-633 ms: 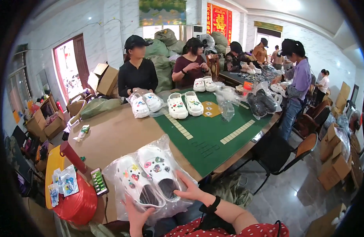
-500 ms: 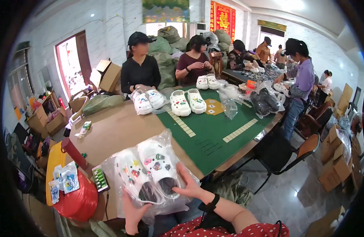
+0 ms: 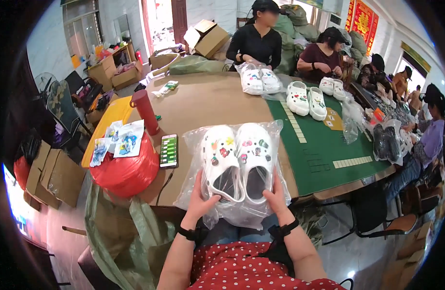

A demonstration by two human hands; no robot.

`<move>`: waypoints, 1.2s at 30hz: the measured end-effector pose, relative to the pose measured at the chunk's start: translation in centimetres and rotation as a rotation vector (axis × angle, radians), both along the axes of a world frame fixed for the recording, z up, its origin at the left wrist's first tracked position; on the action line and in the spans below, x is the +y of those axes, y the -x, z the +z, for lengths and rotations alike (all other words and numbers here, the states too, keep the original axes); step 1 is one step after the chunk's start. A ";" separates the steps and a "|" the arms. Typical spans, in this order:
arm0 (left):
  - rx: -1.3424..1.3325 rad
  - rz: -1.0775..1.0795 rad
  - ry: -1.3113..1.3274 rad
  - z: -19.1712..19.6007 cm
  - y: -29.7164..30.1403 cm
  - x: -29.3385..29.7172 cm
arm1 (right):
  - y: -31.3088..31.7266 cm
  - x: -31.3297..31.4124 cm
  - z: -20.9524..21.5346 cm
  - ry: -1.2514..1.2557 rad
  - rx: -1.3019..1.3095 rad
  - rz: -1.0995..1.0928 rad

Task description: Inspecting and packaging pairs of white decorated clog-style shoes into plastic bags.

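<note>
Two white clogs (image 3: 220, 162) with colourful charms (image 3: 224, 152) sit inside a clear plastic bag (image 3: 246, 215), held between the left hand (image 3: 198, 202) and the right hand (image 3: 279, 197).

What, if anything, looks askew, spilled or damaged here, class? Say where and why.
The box beyond the table looks odd: it sits tilted, flaps open. I see no spill or damage; the clogs between the left hand and right hand sit neatly side by side in clear plastic.
</note>
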State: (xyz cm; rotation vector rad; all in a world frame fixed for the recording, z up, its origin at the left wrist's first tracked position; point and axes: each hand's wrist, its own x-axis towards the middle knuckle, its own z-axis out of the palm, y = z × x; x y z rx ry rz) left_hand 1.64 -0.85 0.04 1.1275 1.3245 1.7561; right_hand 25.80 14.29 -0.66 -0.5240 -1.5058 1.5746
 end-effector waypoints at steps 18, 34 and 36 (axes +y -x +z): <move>-0.125 -0.082 -0.047 0.2 0.2 -0.4 | -1.0 1.1 -2.1 0.141 0.128 0.073; 0.228 0.159 0.265 0.3 -0.5 1.0 | 0.7 1.5 0.1 0.199 0.099 0.013; 0.227 0.119 0.297 0.9 -0.5 1.1 | 0.5 3.0 -0.9 0.415 0.146 0.037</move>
